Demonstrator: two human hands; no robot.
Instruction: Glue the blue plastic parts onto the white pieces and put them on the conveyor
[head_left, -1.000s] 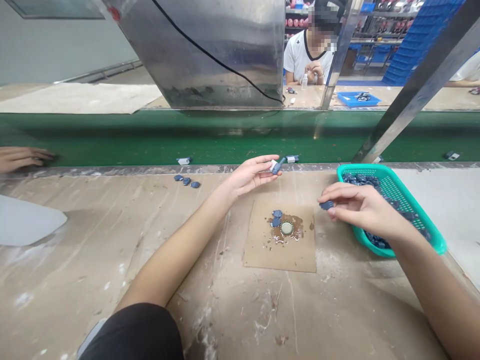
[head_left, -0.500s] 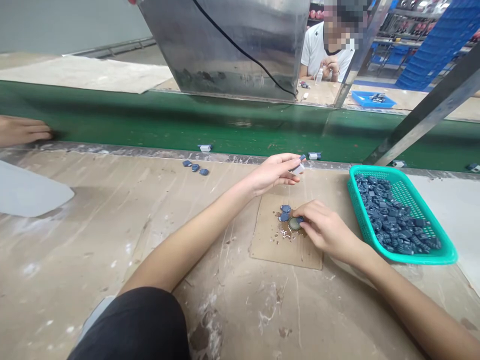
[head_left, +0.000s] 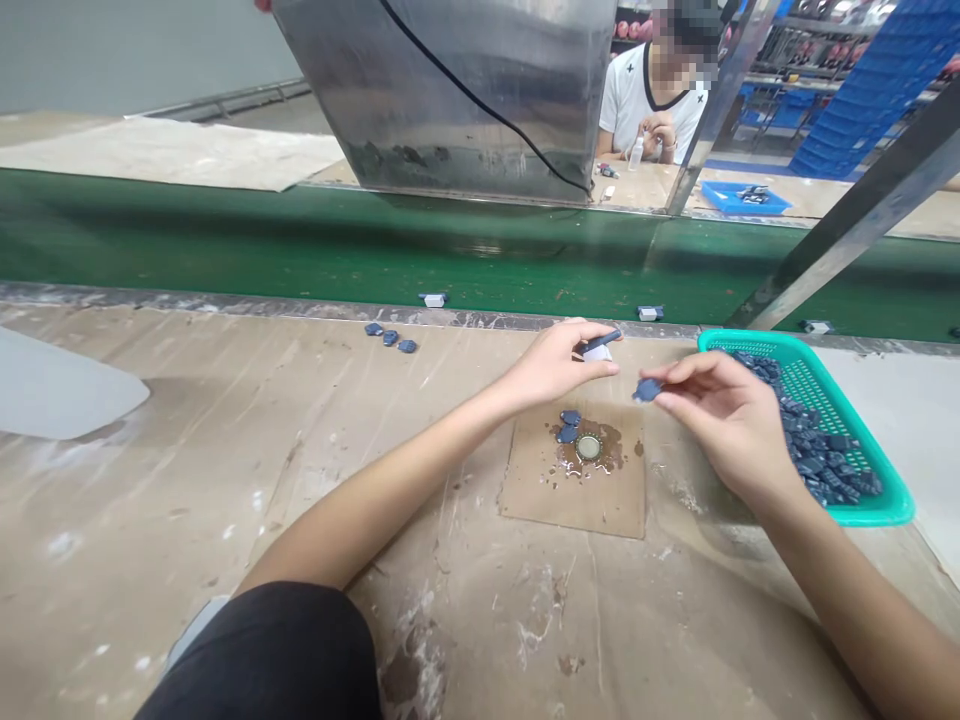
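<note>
Above the cardboard square, my left hand (head_left: 568, 362) grips a white block with a dark blue piece (head_left: 602, 341) along its top. To its right, my right hand (head_left: 720, 410) pinches a small dark blue part (head_left: 646, 389) between thumb and fingers, clear of the surface. On the wet cardboard square (head_left: 570, 500) lie a round cap-like disc (head_left: 589, 447) and two dark blue parts (head_left: 568, 434) beside it. A green basket (head_left: 896, 510) full of dark blue parts stands behind my right hand.
Several white-and-blue pieces (head_left: 433, 300) lie along the green belt (head_left: 300, 260). Three dark blue parts (head_left: 390, 338) rest on the table at left of centre. A metal post (head_left: 847, 210) slants down behind the basket. Across the belt sits a person (head_left: 652, 100) near a blue tray (head_left: 746, 198).
My right hand has lifted its blue part from the disc, up and to the right. The blue piece in my left hand is tilted differently. Belt pieces shifted right; another person's hand left view.
</note>
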